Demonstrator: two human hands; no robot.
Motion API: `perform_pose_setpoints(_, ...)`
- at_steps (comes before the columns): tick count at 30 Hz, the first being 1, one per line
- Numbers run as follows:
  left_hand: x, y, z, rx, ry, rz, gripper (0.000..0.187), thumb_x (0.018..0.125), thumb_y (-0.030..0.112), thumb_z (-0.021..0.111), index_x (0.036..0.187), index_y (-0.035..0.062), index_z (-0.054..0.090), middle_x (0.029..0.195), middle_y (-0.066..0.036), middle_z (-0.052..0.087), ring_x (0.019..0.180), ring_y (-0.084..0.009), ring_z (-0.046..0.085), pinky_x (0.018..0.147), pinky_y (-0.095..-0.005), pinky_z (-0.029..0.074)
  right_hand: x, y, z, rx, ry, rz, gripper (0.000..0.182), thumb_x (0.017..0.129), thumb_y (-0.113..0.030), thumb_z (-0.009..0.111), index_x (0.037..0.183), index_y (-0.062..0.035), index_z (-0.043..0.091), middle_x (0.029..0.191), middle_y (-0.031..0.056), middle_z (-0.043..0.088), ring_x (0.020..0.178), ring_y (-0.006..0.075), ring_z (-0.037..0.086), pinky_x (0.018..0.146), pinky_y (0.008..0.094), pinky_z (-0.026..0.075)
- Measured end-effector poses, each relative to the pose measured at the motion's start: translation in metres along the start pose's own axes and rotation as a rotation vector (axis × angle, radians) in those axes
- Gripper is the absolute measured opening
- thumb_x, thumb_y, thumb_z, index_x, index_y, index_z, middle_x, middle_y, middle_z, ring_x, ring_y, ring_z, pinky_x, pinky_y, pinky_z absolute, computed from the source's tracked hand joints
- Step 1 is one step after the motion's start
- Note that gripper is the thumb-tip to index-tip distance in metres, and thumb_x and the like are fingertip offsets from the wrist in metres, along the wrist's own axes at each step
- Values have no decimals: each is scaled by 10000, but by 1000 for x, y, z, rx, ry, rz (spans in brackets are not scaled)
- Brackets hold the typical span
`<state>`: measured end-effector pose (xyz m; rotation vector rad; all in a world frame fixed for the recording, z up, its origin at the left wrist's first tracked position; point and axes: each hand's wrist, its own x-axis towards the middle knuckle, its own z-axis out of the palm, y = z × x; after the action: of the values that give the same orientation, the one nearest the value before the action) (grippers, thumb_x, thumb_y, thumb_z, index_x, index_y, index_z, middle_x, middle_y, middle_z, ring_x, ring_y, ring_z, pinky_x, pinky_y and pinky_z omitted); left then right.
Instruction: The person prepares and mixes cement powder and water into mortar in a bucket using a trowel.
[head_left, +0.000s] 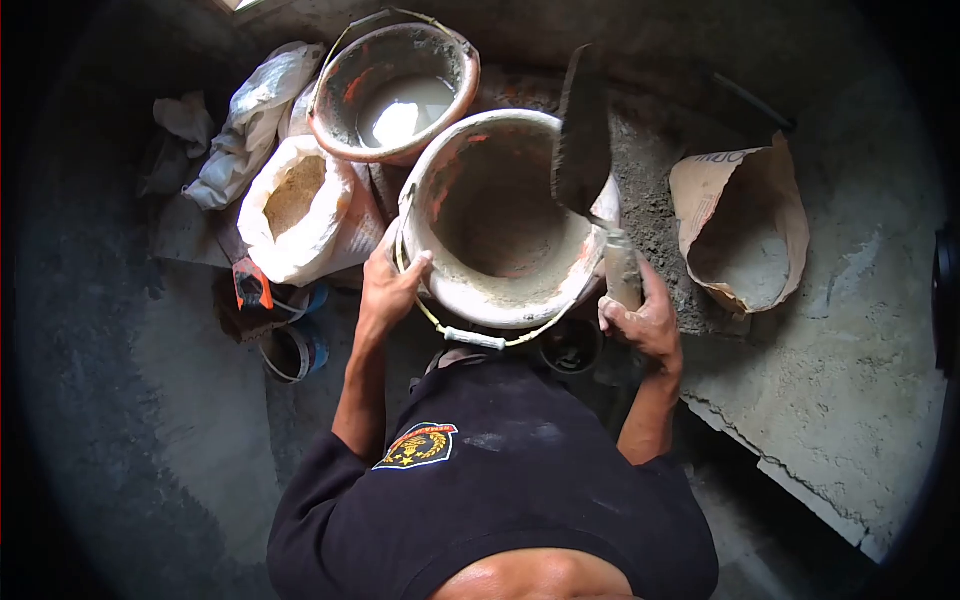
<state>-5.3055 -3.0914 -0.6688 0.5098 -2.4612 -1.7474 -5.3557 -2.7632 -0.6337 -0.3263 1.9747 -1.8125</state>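
My left hand (393, 286) grips the left rim of a large bucket (452, 272), its thumb on the edge and its fingers hidden behind the wall. The bucket is tilted so that its mouth faces me, and its inside is coated with grey residue. Its wire handle with a pale grip (474, 339) hangs down on my side. In my right hand (645, 318) is the handle of a trowel (584, 140), whose dark blade points up over the bucket's right rim. The fingers of my right hand are close to the bucket's right side.
Behind stands a second bucket (395, 150) with greyish liquid. An open white sack (268, 255) holds sandy material at left, near crumpled sacks (262, 105), an orange-and-black tool (252, 283) and a small pail (311, 350). At right is an open paper bag (700, 190) with grey powder.
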Motion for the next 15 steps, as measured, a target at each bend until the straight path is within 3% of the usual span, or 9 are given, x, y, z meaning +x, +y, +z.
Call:
perform_pose_setpoints(3,8,7,-5,74,-50,7,488,811,56,638,1277,16,500,1016,-93,650,876,-137,588,823,-294,476,-2,-13,8,280,-82,138,351,823,-137,672,1110,-7,516,775,56,580,518,88,522,486,231,436)
perform_pose_setpoints(6,13,9,-7,58,-69,12,484,807,37,633,1273,8,504,1020,-95,647,888,-130,581,827,-291,473,2,0,16,167,-1,183,308,840,-170,670,1063,-6,533,722,36,568,513,90,522,485,233,433)
perform_pose_setpoints(10,16,3,-19,1,1,103,472,795,36,639,1252,6,526,1026,-100,653,904,-138,590,844,-293,475,1,10,31,220,59,-84,281,855,-179,664,1021,2,528,705,31,565,559,84,543,497,233,441)
perform_pose_setpoints(13,22,3,-39,190,-13,93,525,766,48,651,1274,33,518,1097,-135,653,954,-165,614,869,-309,478,-3,6,40,184,85,-16,212,854,-128,634,989,-5,526,746,36,577,566,86,543,500,236,448)
perform_pose_setpoints(15,29,-4,-46,127,-90,82,532,774,74,659,1282,28,509,1114,-146,646,974,-174,614,882,-308,473,-3,6,46,66,78,45,179,852,-102,617,982,-6,538,759,37,580,536,80,527,484,228,440)
